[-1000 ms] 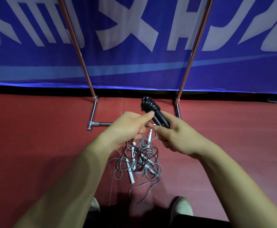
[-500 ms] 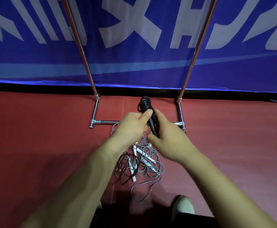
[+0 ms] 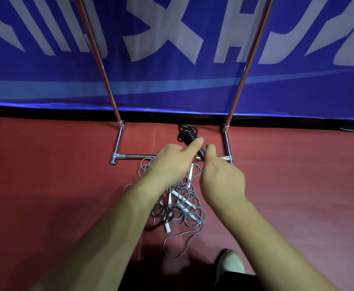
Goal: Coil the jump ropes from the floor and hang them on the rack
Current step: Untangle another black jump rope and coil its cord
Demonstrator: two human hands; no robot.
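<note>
Both poles of the rack (image 3: 108, 89) are cut off by the top edge at 12 o'clock. The lower part of the black jump rope (image 3: 187, 134) is hidden behind the left hand (image 3: 171, 162) and the right hand (image 3: 222, 177). The right hand's fingers are hidden, so its grip cannot be told. The forearms cover part of the grey ropes (image 3: 184, 208). At 5 o'clock the shoe (image 3: 230, 263) is half hidden.

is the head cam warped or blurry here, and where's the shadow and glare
Head view: the wide-angle lens splays the rack poles apart toward the top; the left hand, right hand and the black rope they hold look slightly soft; a dark shadow lies on the floor at bottom left; glare glints on the rack's base bar.
</note>
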